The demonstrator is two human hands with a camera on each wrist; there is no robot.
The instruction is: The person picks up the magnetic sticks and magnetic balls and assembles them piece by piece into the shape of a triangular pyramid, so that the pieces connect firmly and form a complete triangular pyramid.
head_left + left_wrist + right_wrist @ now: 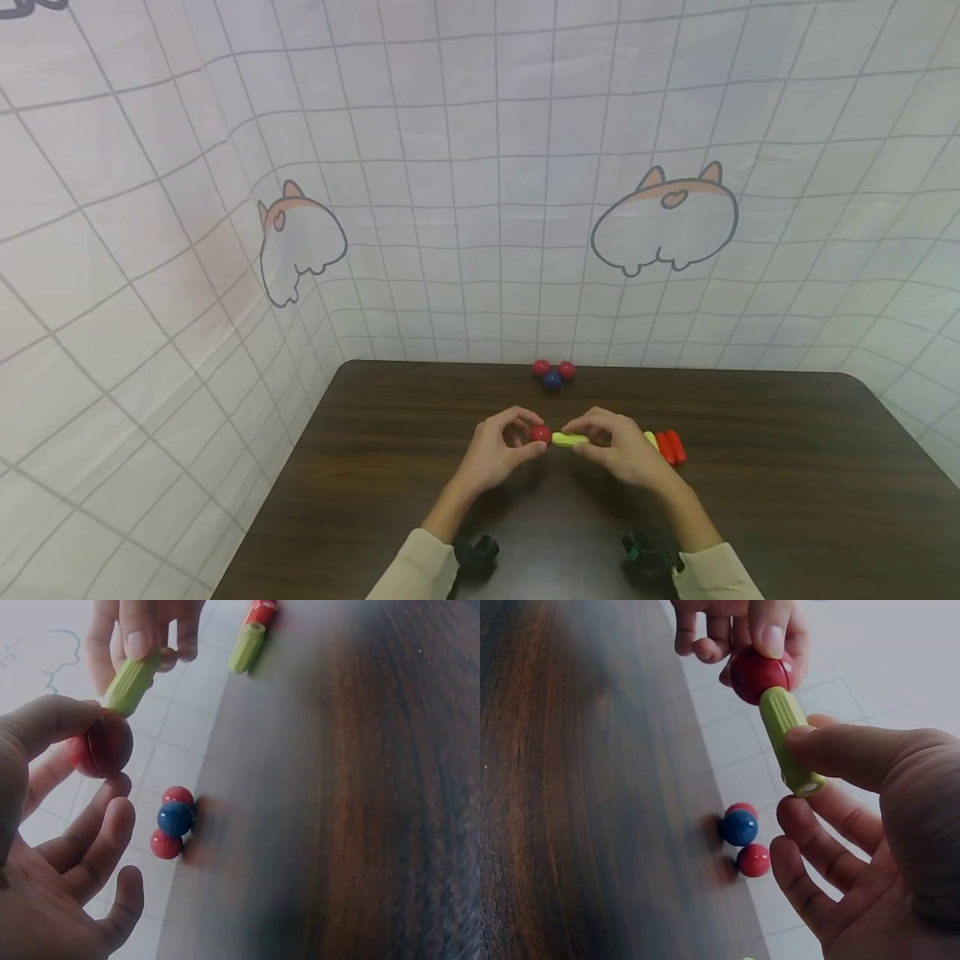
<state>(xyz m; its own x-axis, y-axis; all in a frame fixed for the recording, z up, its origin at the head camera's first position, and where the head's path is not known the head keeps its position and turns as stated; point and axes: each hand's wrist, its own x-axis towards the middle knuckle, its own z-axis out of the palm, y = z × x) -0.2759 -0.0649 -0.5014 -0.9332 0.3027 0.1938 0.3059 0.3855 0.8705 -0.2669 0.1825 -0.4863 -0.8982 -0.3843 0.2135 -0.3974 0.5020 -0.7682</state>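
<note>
My left hand [498, 450] pinches a glossy red ball [754, 675] between thumb and fingers, above the dark table. Across from it, my right hand [618, 446] grips a ribbed yellow-green plastic rod [784, 739] by thumb and fingertips. One end of the rod meets the ball; whether it is fixed into it I cannot tell. In the left wrist view the red ball [101, 746] and the rod [131, 686] form one line between the two hands.
At the table's [360, 467] back edge sit two red balls [566, 369] and a dark blue ball [552, 381]. Right of my right hand lie red rods [676, 447] and a yellow-green rod [651, 438]. A white grid-patterned cloth [465, 208] hangs behind and at the sides.
</note>
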